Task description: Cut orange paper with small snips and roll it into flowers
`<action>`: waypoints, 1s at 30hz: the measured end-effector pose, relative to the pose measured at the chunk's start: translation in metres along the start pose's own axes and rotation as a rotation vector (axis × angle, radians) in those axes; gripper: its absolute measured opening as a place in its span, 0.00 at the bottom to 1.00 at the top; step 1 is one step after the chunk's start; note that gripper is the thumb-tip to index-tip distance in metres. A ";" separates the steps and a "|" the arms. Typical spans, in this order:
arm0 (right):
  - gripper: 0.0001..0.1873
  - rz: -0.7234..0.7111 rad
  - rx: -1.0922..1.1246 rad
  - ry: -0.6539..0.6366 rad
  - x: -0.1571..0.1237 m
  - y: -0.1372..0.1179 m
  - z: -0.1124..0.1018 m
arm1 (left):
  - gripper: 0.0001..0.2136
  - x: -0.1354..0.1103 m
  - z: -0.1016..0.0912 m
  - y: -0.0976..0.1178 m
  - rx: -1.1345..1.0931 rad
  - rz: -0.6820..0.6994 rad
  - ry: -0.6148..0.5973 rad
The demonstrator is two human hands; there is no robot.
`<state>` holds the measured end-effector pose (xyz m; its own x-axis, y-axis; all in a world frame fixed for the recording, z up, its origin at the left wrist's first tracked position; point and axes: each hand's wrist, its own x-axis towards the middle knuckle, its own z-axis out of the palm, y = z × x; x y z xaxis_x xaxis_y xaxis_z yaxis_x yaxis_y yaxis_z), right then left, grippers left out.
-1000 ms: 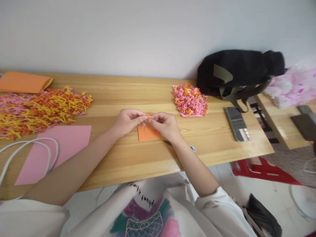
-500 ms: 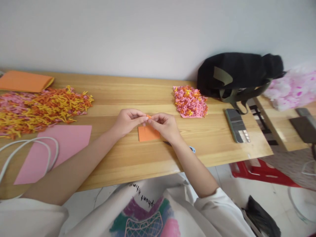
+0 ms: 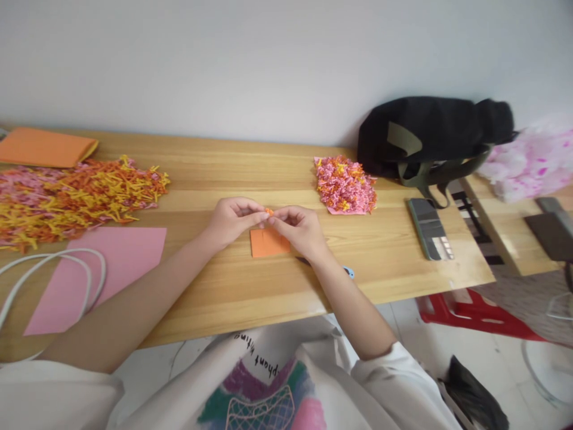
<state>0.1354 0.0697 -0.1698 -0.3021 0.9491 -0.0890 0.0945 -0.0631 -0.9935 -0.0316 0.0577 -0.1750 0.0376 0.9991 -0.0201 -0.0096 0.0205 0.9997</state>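
Between my fingertips is a small orange paper piece [image 3: 269, 212], pinched from both sides. My left hand [image 3: 235, 220] closes on its left side, and my right hand [image 3: 298, 227] closes on its right. Its exact shape is too small to make out. Just below the fingers, an orange paper rectangle [image 3: 269, 243] lies flat on the wooden table [image 3: 215, 304]. A tool with a blue handle [image 3: 348, 272] lies partly hidden beneath my right wrist.
At left are a heap of yellow, orange and pink twisted bits [image 3: 102, 191], a pink sheet [image 3: 134, 251], a white cable [image 3: 101, 269] and orange paper [image 3: 49, 146]. At right are a pink-orange pile [image 3: 344, 185], a black bag [image 3: 439, 128] and a phone [image 3: 423, 221].
Almost nothing differs. Both hands stay in the same place, with the small orange piece still pinched between them; the fingers have shifted only very slightly.
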 end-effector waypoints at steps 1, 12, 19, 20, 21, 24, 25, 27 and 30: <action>0.15 0.000 -0.001 0.001 0.000 0.000 0.000 | 0.11 0.000 0.000 0.000 -0.004 -0.002 0.002; 0.13 0.017 0.011 0.005 0.000 0.001 -0.001 | 0.13 0.000 -0.001 0.000 -0.009 -0.017 -0.006; 0.14 0.020 0.117 -0.032 -0.002 -0.001 0.001 | 0.14 0.000 0.001 0.001 -0.038 -0.022 0.052; 0.14 0.021 0.133 -0.041 -0.003 -0.001 0.001 | 0.14 0.000 0.002 0.002 -0.042 -0.028 0.056; 0.14 0.021 0.148 -0.045 -0.003 -0.002 0.002 | 0.14 0.000 0.002 0.002 -0.048 -0.032 0.060; 0.15 0.023 0.172 -0.059 -0.005 -0.003 0.003 | 0.14 0.000 0.002 0.003 -0.061 -0.039 0.072; 0.15 0.025 0.170 -0.059 -0.005 -0.003 0.004 | 0.14 0.001 0.002 0.003 -0.062 -0.038 0.076; 0.16 0.028 0.149 -0.048 -0.006 -0.002 0.005 | 0.14 0.001 0.002 0.002 -0.058 -0.035 0.086; 0.17 0.020 0.137 -0.034 -0.006 -0.001 0.006 | 0.14 0.001 0.002 0.001 -0.057 -0.038 0.099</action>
<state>0.1310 0.0620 -0.1687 -0.3332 0.9365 -0.1091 -0.0288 -0.1258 -0.9916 -0.0300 0.0584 -0.1743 -0.0603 0.9963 -0.0615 -0.0669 0.0574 0.9961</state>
